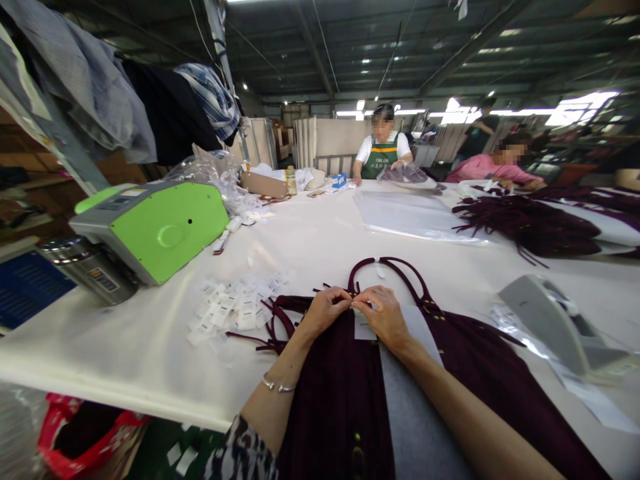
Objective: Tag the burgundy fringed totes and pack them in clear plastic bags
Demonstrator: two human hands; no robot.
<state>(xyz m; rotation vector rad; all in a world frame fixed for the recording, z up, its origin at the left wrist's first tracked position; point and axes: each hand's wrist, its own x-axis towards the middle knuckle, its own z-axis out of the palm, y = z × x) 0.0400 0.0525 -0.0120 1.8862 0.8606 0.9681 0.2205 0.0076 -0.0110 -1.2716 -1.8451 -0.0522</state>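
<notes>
Left hand (pixel 330 308) and right hand (pixel 384 315) meet at the handle (pixel 353 271) of a maroon bag (pixel 335 400).

Low and left of the left hand, a red bag (pixel 95 455) holds something dark; a capped flask (pixel 97 273) stands farther left than the labels (pixel 246 310) strewn just beside that hand. The white table (pixel 305 243) stretches beyond both hands, with co-workers in a green apron (pixel 383 162) and a pink top (pixel 467 171) across it, under a dark roof (pixel 350 47). The maroon bag lies beneath both hands, whose fingertips are pinched together at the handle's base; what sits between them is too small to tell.
</notes>
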